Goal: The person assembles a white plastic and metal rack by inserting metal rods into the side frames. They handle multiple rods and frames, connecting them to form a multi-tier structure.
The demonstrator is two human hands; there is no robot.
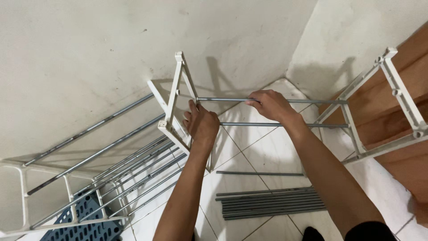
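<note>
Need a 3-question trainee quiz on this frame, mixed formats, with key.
1. True or false: the right hand grips the upper thin grey metal rod.
2. Which does the left hand hold? A) the white plastic side frame B) the blue perforated plastic panel C) the bundle of loose grey rods on the tiled floor
3. How many rods span the two white frames at the hands?

Key: 1 true; 2 A; 3 two, the upper one and the lower grey rod.
</note>
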